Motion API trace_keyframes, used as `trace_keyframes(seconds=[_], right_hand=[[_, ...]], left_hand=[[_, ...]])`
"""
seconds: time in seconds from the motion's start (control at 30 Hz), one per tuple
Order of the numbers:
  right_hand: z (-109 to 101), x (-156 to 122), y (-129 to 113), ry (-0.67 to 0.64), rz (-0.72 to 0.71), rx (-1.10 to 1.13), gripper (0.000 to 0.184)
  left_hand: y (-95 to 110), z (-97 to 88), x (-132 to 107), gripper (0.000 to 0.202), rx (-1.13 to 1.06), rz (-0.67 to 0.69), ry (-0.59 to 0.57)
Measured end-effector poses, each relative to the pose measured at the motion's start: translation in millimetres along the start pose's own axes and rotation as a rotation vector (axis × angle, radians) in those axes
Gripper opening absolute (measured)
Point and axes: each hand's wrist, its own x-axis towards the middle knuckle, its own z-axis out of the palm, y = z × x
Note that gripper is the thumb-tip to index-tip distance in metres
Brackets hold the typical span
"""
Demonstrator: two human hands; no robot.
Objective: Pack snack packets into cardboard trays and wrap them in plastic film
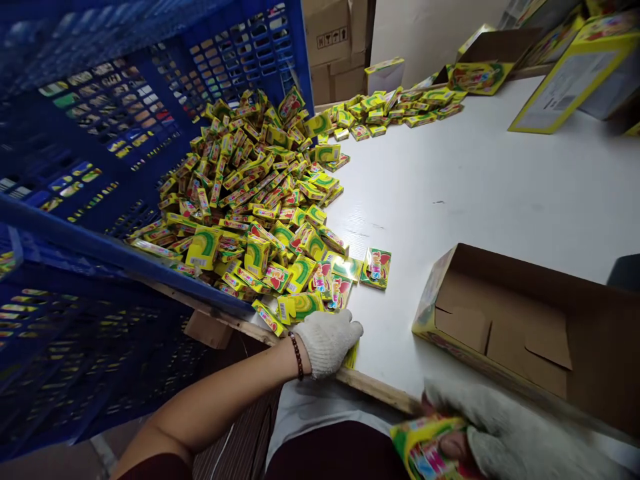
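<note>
My left hand, gloved in white knit: fingers curled over the near table edge, a sliver of yellow beneath; whether they close on it, I cannot tell. My right hand, gloved, blurred: closed around yellow-green printed packets, held low before the table.

Surface: one white tabletop, scuffed, with bare wooden edging.

On it: a heap of small yellow-green boxes, spread at the mouth of a blue slatted plastic crate; one box flat, just beside the heap; one open cardboard carton, brown inside, at right.

Room: brown shipping cartons, stacked behind; a pale wall.
</note>
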Motion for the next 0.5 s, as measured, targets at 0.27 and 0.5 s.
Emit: trace_keyframes(seconds=[0.27, 0.5], right_hand=[[60.7, 27.2, -4.1, -0.092, 0.055, 0.524, 0.044], [77.6, -3.6, 35.1, -0.135, -0.001, 0.665, 0.084]], left_hand=[[3.9, -19.0, -19.6, 0.018, -0.071, 0.105, 0.258], [2.0, 45.0, -12.5, 0.036, -0.351, 0.060, 0.409]])
